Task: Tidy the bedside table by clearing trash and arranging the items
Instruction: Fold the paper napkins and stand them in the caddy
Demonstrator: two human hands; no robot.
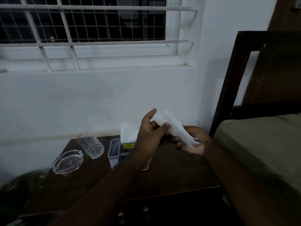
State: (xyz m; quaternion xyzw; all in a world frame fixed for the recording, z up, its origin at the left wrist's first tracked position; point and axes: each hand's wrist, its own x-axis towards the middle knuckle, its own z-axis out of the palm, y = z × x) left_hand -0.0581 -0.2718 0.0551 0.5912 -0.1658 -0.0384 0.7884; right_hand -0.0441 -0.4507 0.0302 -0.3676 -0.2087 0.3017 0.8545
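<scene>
Tissue (172, 128), white and crumpled, held above the dark bedside table (171, 173); left hand (150, 132) pinches its upper end, right hand (193, 142) is closed around the lower end. On the table: tissue box (119, 150) beneath the left wrist, tilted glass (90, 146) and glass ashtray (67, 161) further left.
</scene>
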